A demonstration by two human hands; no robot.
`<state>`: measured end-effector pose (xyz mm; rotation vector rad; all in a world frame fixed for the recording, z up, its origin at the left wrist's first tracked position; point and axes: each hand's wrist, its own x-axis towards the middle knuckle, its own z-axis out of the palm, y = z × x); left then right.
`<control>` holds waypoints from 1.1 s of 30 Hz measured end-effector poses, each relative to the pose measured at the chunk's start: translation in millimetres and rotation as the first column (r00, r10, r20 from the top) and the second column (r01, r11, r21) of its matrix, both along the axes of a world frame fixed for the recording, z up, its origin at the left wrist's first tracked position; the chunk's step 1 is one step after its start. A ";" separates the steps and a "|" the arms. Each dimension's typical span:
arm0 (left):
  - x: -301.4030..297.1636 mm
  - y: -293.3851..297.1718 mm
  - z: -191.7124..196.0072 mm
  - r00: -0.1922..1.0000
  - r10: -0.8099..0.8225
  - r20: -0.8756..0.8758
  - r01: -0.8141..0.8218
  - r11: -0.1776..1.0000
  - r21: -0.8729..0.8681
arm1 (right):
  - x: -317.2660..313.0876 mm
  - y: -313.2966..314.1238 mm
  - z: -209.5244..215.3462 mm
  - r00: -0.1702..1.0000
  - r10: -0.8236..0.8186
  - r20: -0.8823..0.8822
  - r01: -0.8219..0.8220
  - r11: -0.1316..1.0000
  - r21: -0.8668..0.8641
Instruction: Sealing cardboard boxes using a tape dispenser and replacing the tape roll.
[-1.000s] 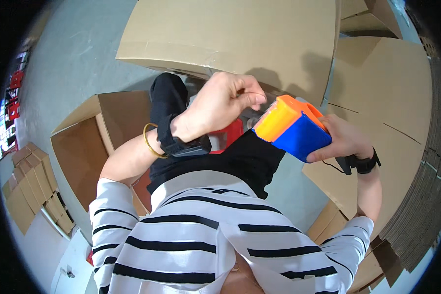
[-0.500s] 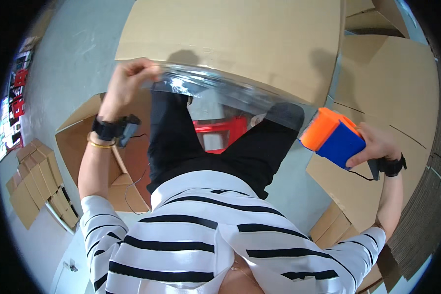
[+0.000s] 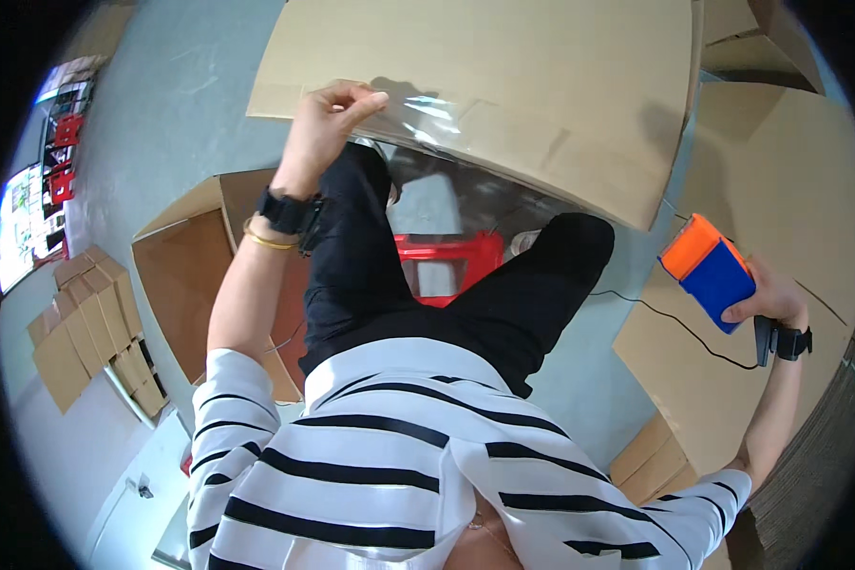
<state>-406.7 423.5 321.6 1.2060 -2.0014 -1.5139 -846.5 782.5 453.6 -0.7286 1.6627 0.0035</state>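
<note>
A large cardboard box (image 3: pixel 503 57) lies before my knees, with a strip of clear packing tape (image 3: pixel 465 125) along its near edge. The strip looks shiny and slightly wrinkled near its left end. My left hand (image 3: pixel 337 109) is there, thumb and fingers pinched together on the tape's end. Off to the right, my right hand (image 3: pixel 774 294) grips an orange and blue tape dispenser (image 3: pixel 708 271), apart from the box. No tape is seen stretching from the dispenser to the strip.
An opened cardboard box (image 3: pixel 185 275) stands left of my legs. Flat cardboard sheets (image 3: pixel 779 180) lie on the right, beside a stack of cardboard (image 3: pixel 817 456). A red stool (image 3: pixel 451 256) shows between my knees. Folded cartons (image 3: pixel 90 313) sit at the far left.
The tape was stretched between my left hand and the dispenser; now it lies along the box's edge, parted from the dispenser. My right hand has moved right with the dispenser.
</note>
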 end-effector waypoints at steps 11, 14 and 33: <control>-4.5 6.3 9.3 0.981 0.037 0.189 0.073 0.835 -0.545 | -0.1 -16.2 -1.7 0.999 0.041 -0.003 -0.040 0.993 0.111; 1.0 5.8 8.8 0.978 0.032 0.205 0.133 0.657 -0.742 | 12.1 -23.2 1.0 0.992 -0.108 0.070 0.109 0.994 -0.007; -5.9 13.0 -2.8 0.973 0.027 0.229 0.195 0.439 -0.877 | 3.8 -33.4 -1.8 0.990 -0.136 0.029 0.134 0.989 0.064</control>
